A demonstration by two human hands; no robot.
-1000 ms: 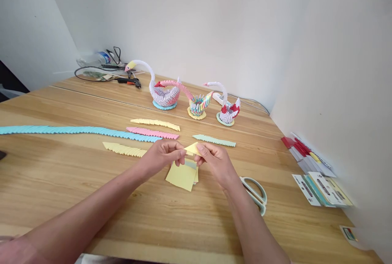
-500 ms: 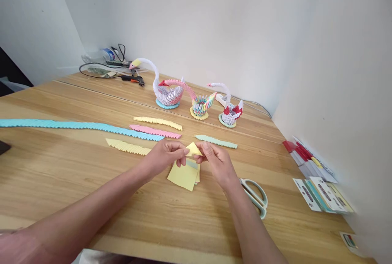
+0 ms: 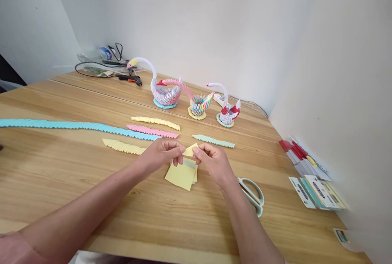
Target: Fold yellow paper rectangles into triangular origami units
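Between my two hands is a small folded piece of yellow paper (image 3: 190, 150), held just above the table. My left hand (image 3: 165, 152) pinches its left end between thumb and fingers. The right corner is gripped by my right hand (image 3: 212, 161), its thumb lying over the paper. Beneath them lie square yellow paper sheets (image 3: 180, 176), loosely stacked. Just beyond my hands rests a green strip of interlocked folded paper (image 3: 213, 140). Scissors with pale green handles (image 3: 252, 194) lie by my right forearm, their blades hidden.
Paper strips, yellow (image 3: 156, 122), pink (image 3: 153, 130) and long blue (image 3: 76, 125), lie left of centre, with another yellow strip (image 3: 122, 146) nearer. Three folded-paper swans (image 3: 167, 95) stand behind. A glue gun (image 3: 131, 79) and bottle (image 3: 94, 54) sit back left; paper packs (image 3: 318, 190) lie right.
My right thumb has moved over the folded paper, which now shows less of its triangular shape. The whole view has shifted slightly, with things appearing a little further left.
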